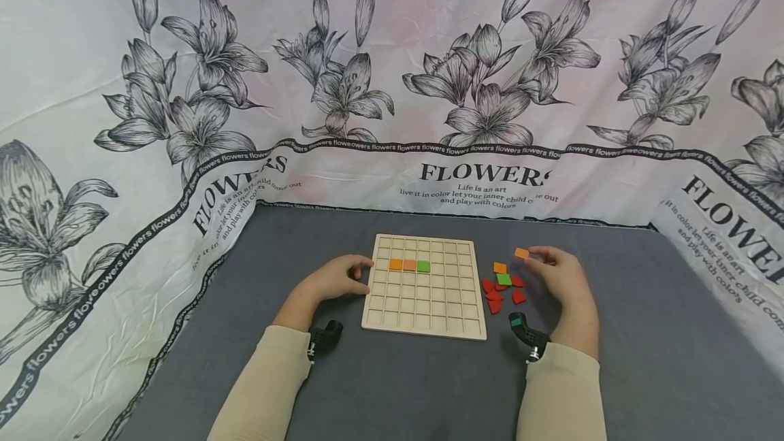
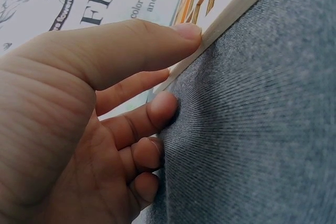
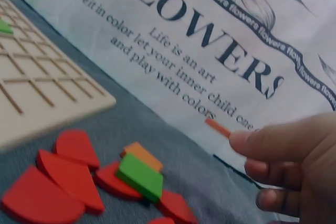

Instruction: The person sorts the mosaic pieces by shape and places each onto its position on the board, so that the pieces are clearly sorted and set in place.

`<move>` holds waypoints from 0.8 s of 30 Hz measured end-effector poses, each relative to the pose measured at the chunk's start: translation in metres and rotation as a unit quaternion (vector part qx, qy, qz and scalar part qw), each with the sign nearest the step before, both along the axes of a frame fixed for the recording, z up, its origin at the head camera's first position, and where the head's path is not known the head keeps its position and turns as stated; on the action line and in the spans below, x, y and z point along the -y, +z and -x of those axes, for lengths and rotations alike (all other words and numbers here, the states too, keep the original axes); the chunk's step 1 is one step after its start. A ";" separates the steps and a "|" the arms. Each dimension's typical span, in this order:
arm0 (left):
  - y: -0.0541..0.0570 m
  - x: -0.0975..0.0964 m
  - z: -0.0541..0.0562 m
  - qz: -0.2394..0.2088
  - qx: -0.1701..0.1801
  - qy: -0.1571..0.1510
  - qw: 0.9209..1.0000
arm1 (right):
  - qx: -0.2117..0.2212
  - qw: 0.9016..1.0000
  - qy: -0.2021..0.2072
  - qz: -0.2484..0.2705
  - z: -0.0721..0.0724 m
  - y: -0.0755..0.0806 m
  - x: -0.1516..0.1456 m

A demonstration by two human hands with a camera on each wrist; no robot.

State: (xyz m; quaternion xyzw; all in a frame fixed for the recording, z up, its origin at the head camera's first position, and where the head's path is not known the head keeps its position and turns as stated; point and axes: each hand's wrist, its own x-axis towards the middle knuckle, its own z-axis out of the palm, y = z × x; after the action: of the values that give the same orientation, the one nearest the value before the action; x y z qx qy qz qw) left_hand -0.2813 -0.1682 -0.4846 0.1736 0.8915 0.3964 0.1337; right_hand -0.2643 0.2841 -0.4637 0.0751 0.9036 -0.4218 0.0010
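A square wooden grid board [image 1: 422, 324] lies on the grey cloth. One row of it bears an orange tile [image 1: 396, 264], a darker orange tile [image 1: 410, 265] and a green tile [image 1: 423, 266], side by side. My left hand [image 1: 333, 279] touches the board's left edge with thumb and fingertips; in the left wrist view the thumb [image 2: 173, 34] rests against the rim. To the right of the board, my right hand [image 1: 559, 274] pinches an orange square tile [image 1: 521, 253] between thumb and fingers, raised above the cloth in the right wrist view.
Between the board and my right hand lie several red curved-edge pieces [image 3: 44, 195], a loose green tile [image 3: 139, 177] resting partly on a red one, and a loose orange tile [image 1: 499, 267]. A flower-printed cloth [image 1: 367, 182] stands behind the table and along its sides.
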 end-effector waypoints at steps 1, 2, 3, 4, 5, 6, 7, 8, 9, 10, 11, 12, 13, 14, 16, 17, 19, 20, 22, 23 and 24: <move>0.000 0.000 0.000 0.000 -0.001 0.000 1.000 | -0.006 1.000 0.002 0.007 0.001 0.001 0.002; -0.001 0.000 0.000 0.000 -0.002 0.000 1.000 | -0.012 1.000 0.003 0.014 0.002 0.003 0.005; -0.001 0.000 0.000 0.000 -0.002 0.000 1.000 | -0.018 1.000 0.006 0.019 0.003 0.004 0.008; -0.001 0.000 0.000 0.000 -0.003 0.000 1.000 | -0.023 0.999 0.010 0.023 0.004 0.005 0.011; -0.001 0.000 0.000 0.000 -0.003 0.000 1.000 | -0.028 0.999 0.016 0.026 0.005 0.007 0.015; 0.000 0.000 0.000 0.000 -0.003 0.000 1.000 | -0.033 0.999 0.022 0.028 0.006 0.009 0.018; 0.000 0.000 0.000 -0.001 -0.003 0.000 1.000 | -0.039 0.998 0.031 0.029 0.007 0.010 0.022; 0.000 0.000 0.000 -0.001 -0.003 0.000 1.000 | -0.044 0.998 0.039 0.030 0.007 0.012 0.025; 0.001 0.000 -0.001 -0.002 -0.002 0.000 1.000 | -0.047 0.997 0.048 0.032 0.008 0.014 0.029; 0.001 0.000 -0.001 -0.002 -0.002 -0.001 1.000 | -0.047 0.997 0.054 0.036 0.009 0.015 0.033; 0.001 0.000 -0.001 -0.003 -0.001 -0.001 1.000 | -0.049 0.996 0.061 0.039 0.009 0.016 0.036; 0.001 0.000 -0.001 -0.003 0.000 -0.001 1.000 | -0.050 0.996 0.067 0.043 0.010 0.018 0.040; 0.001 -0.001 -0.001 -0.004 0.001 -0.001 1.000 | -0.050 0.995 0.073 0.047 0.010 0.019 0.044; 0.001 0.000 -0.001 -0.004 0.001 -0.001 1.000 | -0.050 0.994 0.078 0.050 0.011 0.020 0.048; 0.001 0.000 -0.001 -0.005 0.001 -0.001 1.000 | -0.054 0.993 0.091 0.052 0.013 0.021 0.054; 0.001 0.000 -0.001 -0.006 0.001 -0.001 1.000 | -0.054 0.992 0.098 0.051 0.014 0.021 0.057; 0.001 0.000 -0.001 -0.006 0.000 -0.002 1.000 | -0.048 0.991 0.110 0.055 0.016 0.021 0.061; 0.001 0.000 -0.001 -0.006 0.000 -0.002 1.000 | -0.045 0.991 0.115 0.056 0.017 0.021 0.063; 0.000 0.000 -0.001 -0.005 0.000 -0.002 1.000 | -0.039 0.990 0.128 0.055 0.019 0.020 0.068; 0.000 0.000 -0.001 -0.005 0.001 -0.001 1.000 | -0.035 0.989 0.133 0.055 0.020 0.019 0.070; 0.000 0.000 -0.001 -0.004 0.001 -0.001 1.000 | -0.035 0.988 0.139 0.052 0.021 0.017 0.072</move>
State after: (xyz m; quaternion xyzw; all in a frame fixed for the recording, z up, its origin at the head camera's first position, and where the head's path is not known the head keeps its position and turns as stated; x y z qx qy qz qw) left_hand -0.2807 -0.1683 -0.4845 0.1746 0.8897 0.4000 0.1341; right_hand -0.2848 0.2118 -0.4464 -0.0658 0.8814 -0.4667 0.0318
